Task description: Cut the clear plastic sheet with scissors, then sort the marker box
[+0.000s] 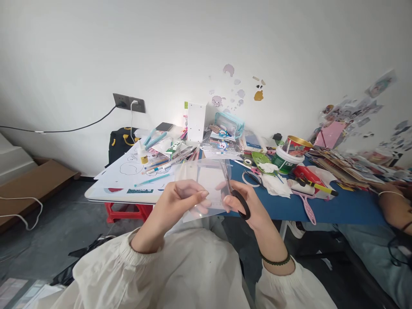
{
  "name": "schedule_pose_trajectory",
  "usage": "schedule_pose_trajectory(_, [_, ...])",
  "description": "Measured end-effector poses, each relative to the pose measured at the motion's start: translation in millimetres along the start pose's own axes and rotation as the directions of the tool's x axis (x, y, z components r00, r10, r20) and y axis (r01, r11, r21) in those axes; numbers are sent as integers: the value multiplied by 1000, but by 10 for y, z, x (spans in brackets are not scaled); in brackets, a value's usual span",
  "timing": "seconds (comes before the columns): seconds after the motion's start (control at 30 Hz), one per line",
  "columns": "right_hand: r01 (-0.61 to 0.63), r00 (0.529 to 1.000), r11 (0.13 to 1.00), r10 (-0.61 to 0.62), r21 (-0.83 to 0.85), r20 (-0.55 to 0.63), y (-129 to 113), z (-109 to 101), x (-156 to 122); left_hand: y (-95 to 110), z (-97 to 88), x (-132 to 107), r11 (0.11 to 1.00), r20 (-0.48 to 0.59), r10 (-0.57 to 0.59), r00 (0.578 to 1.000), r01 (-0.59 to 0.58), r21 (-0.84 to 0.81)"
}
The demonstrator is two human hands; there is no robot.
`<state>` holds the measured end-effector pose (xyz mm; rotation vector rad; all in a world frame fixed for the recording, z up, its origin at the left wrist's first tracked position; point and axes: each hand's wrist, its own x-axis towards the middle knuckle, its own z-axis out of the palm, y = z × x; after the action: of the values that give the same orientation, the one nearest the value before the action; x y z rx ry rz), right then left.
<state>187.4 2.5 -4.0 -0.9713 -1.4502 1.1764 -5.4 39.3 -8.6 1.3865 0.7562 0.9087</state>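
A clear plastic sheet is held up in front of my body, just over the table's near edge. My left hand pinches its left side between thumb and fingers. In my right hand is a pair of scissors with black handles, blades pointing up and away along the sheet's right side. Fingertips of the right hand also lie close to the sheet; whether they touch it I cannot tell. Whether the blades are apart or together is hard to make out.
White drawing paper, a glue bottle and several pens lie left. A blue pencil case stands at the back. Rightward are a white tub, a roll of tape, tissues and a pink hairbrush. Another person's arm rests far right.
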Motion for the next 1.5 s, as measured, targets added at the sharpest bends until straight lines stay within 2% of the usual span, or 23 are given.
schedule_pose_trajectory(0.7, [-54,998,998,53,-19,-12,3,32,-23,48,100,-78,998,-99,-37,994,33,-44])
schedule_pose_trajectory(1.2, [-62,998,998,62,-15,11,41,-3,-31,18,82,-69,997,-68,-28,997,23,-78])
schedule_pose_trajectory(1.33, [-85,996,996,85,-28,0,34,0,-19,21,84,-72,997,-90,-14,996,8,-74])
schedule_pose_trajectory(1.5, [-42,999,999,42,13,-4,11,-3,21,-3,73,-79,995,-26,-28,999,26,-95])
